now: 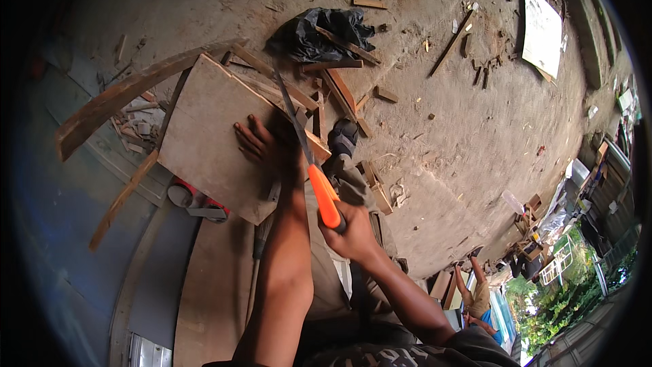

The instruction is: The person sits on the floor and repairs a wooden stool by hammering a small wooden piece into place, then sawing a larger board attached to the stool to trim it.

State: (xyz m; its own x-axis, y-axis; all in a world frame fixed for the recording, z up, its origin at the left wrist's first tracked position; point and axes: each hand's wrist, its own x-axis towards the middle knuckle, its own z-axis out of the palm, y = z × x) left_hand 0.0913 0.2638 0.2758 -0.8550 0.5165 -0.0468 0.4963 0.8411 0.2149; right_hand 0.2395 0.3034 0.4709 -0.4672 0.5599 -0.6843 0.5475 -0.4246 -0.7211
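Observation:
My right hand is closed round the orange handle of a hand saw. The dark blade slants up and away from the handle, along the right edge of a pale wooden board. Whether its teeth touch the wood I cannot tell. Flat on the board's surface, with fingers spread, lies my left hand, close to the left of the blade. The board rests on a rough wooden frame, mostly hidden under it. My shoe shows just right of the board.
A black plastic bag and wood offcuts lie beyond the board. A curved plank sticks out to the left. Red cans sit beneath. A white sheet lies far right; another person is at lower right.

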